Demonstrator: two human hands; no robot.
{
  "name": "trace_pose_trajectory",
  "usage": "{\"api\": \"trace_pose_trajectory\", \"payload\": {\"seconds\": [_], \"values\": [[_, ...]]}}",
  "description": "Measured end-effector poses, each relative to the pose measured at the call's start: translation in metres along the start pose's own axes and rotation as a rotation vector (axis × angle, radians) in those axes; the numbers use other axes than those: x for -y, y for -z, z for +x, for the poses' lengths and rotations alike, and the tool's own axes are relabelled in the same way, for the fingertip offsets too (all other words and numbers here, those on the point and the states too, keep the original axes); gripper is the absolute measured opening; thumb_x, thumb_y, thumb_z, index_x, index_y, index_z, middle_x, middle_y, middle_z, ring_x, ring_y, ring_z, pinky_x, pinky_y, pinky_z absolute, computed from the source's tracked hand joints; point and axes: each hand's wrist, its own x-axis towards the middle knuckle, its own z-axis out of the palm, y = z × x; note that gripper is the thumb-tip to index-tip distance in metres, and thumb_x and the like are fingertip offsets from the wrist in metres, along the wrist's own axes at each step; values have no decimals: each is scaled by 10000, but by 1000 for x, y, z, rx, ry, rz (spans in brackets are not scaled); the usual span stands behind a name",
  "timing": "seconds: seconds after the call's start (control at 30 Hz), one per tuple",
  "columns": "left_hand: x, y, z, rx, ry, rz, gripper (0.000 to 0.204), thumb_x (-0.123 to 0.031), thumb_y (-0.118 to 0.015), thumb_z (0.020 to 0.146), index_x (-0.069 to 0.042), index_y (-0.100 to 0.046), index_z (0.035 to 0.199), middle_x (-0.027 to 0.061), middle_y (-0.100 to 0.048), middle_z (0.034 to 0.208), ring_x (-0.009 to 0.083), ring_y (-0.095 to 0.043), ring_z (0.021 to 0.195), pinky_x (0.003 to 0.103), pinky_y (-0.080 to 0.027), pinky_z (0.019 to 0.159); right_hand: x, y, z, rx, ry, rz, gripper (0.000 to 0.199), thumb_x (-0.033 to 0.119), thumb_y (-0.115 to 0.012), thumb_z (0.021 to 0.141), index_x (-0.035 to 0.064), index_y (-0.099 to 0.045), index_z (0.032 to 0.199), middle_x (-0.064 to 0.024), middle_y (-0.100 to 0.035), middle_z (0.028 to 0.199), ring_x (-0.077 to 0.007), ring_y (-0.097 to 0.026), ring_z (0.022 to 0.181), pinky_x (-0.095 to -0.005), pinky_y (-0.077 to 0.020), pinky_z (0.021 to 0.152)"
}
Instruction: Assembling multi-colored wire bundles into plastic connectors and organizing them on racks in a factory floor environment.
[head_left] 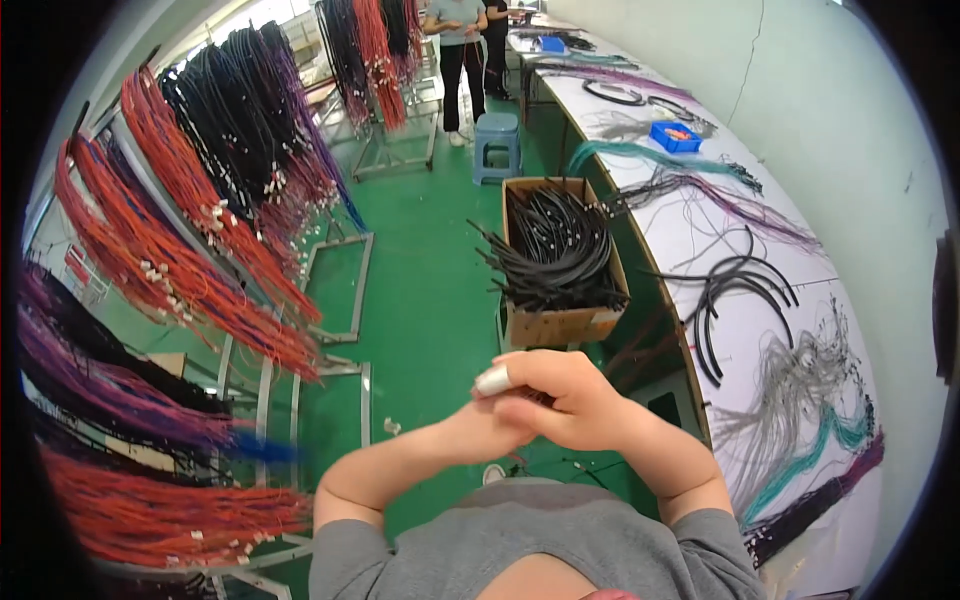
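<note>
My hands meet in front of my body, above the green floor. My right hand is closed over my left hand, and one of its fingers carries a white wrap. Beneath it lies my left hand, its fingers mostly hidden, so what they do cannot be made out. No tool or cable shows in either hand. Just beyond the hands stands a cardboard box heaped with black sleeved cables.
Racks at the left hold hanging red wire bundles and black ones. Along the right runs a white table with black tubes, grey wires and a blue bin. A blue stool and two people stand ahead.
</note>
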Motion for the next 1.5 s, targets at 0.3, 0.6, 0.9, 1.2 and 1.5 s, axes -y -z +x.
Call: {"api": "trace_pose_trajectory", "payload": {"seconds": [0.3, 0.6, 0.9, 1.2, 1.5], "values": [[37, 42, 83, -101, 139, -416, 61, -107, -438, 771, -53, -465, 778, -27, -372, 547, 61, -285, 449, 204, -212, 400, -92, 58, 32, -193, -137, -105, 184, -22, -497, 747, -3, -558, 920, -99, -597, 824, -167, -586, 739, -241, -458, 646], [61, 15, 199, -290, 94, -753, 230, -228, -334, 889, -48, -471, 850, -44, -344, 604, 37, -265, 503, 175, -208, 426, -172, 180, 49, 76, 107, -83, 328, 72, -340, 826, -25, -421, 1128, -182, -420, 1170, -268, -436, 1056, -310, -377, 839], [62, -12, 276, -696, 238, -470, 197, -210, -397, 856, -41, -473, 790, -19, -427, 609, 43, -344, 495, 185, -283, 451, -313, 227, 7, 177, -485, 1191, 466, 382, -348, 846, 19, -411, 1132, -175, -507, 1060, -250, -511, 947, -325, -400, 790], [66, -3, 282, -995, 65, -303, 236, -230, -398, 867, -13, -445, 788, 17, -392, 581, 87, -369, 522, 213, -314, 490, -542, 218, -54, -161, -1430, 228, 400, 334, -483, 804, -31, -490, 642, -109, -507, 493, -182, -455, 372, -308, -346, 351], [62, 19, 286, -956, 124, -273, 228, -200, -374, 874, -15, -497, 822, -24, -427, 620, 31, -362, 552, 167, -317, 504, -574, 190, -47, -815, -1461, 597, 213, 25, -651, 640, 51, -459, 551, -26, -412, 449, -136, -361, 337, -257, -268, 321]]}}
